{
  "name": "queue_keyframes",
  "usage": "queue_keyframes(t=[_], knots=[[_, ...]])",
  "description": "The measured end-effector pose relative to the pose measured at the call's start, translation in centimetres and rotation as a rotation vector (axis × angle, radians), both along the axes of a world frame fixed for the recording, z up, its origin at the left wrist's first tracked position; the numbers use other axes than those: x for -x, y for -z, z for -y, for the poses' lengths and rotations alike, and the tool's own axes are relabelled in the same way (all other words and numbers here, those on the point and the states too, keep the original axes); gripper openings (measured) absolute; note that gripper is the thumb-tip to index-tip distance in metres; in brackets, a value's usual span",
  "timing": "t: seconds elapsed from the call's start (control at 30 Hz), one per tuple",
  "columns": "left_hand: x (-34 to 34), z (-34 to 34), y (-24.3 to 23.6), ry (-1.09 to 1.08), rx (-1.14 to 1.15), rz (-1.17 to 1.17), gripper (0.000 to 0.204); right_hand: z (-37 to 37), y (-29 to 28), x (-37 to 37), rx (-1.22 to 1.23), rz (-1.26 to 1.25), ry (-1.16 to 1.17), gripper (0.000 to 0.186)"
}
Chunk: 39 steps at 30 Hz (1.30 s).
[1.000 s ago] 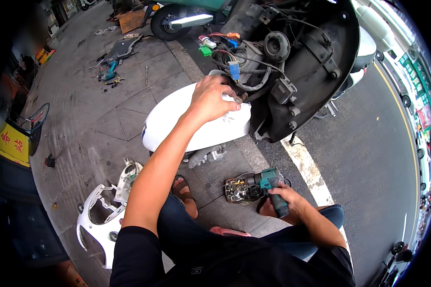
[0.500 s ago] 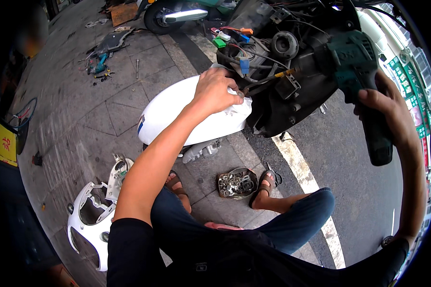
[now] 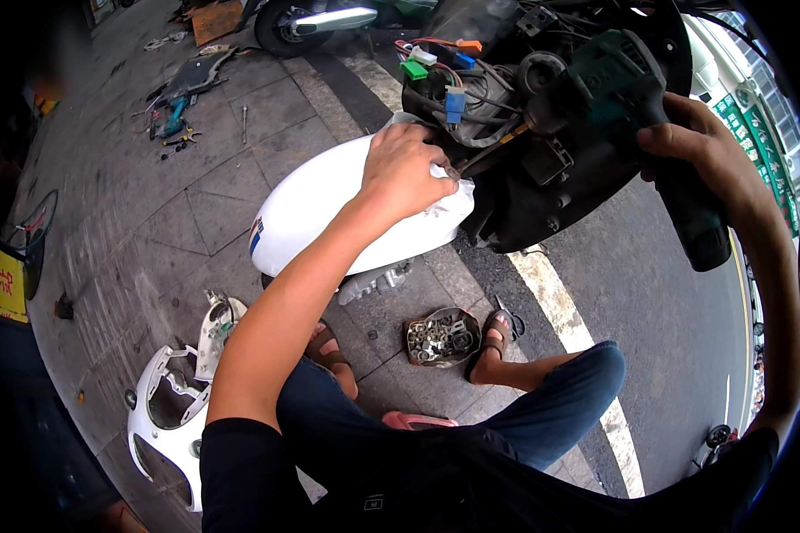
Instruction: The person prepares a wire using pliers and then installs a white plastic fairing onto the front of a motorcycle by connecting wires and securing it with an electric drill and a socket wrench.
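My left hand [image 3: 407, 169] lies on the rear end of a smooth white scooter fender [image 3: 316, 200], fingers bent. Its thumb and forefinger close on a small dark piece, too small and covered to name. Gripped in my right hand [image 3: 707, 147] is a dark green cordless drill [image 3: 622, 84]. A long thin bit with a yellowish section [image 3: 511, 135] extends from the drill toward my left fingertips; the tip's exact contact is unclear. Beyond the fender, the scooter's black front body [image 3: 529, 204] is uncovered, with loose wires and blue [image 3: 455, 105] and green [image 3: 413, 69] connectors.
A tray of small metal hardware [image 3: 440, 339] sits between my feet, with scissors [image 3: 512, 322] beside it. White body panels [image 3: 173, 417] lie at lower left. Farther off are a teal power tool [image 3: 174, 117], pliers [image 3: 185, 139], a metal rod [image 3: 244, 124] and another scooter's wheel [image 3: 284, 28].
My right hand and the drill have moved left and slightly up in the picture. My left hand stays in place on the fender. The whole view has shifted a little.
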State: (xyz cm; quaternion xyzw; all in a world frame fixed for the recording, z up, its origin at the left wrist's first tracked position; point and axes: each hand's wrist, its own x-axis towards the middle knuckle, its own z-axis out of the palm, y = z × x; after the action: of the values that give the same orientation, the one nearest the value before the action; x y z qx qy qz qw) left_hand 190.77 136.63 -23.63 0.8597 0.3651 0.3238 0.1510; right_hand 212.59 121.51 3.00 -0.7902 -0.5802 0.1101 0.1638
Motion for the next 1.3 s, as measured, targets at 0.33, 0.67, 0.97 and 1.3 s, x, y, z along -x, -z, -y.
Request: queue_keyframes(t=[0.33,0.67,0.97,1.3], knots=[[0.2,-0.4,0.3,0.03,-0.03,0.018,0.034,3.2,-6.1,3.1,-0.082,0.059,0.059,0.09],[0.4,-0.3,0.0,0.035,-0.029,0.035,0.035,0.4,-5.7,2.5,-0.125,0.148,-0.16,0.081],[0.5,-0.5,-0.1,0.042,-0.014,0.003,0.036,-2.0,-1.2,0.8,-0.058,0.229,-0.107,0.096],[0.3,-0.8,-0.3,0.024,0.018,-0.052,0.038,-2.3,0.3,0.6,-0.098,0.179,-0.225,0.081]])
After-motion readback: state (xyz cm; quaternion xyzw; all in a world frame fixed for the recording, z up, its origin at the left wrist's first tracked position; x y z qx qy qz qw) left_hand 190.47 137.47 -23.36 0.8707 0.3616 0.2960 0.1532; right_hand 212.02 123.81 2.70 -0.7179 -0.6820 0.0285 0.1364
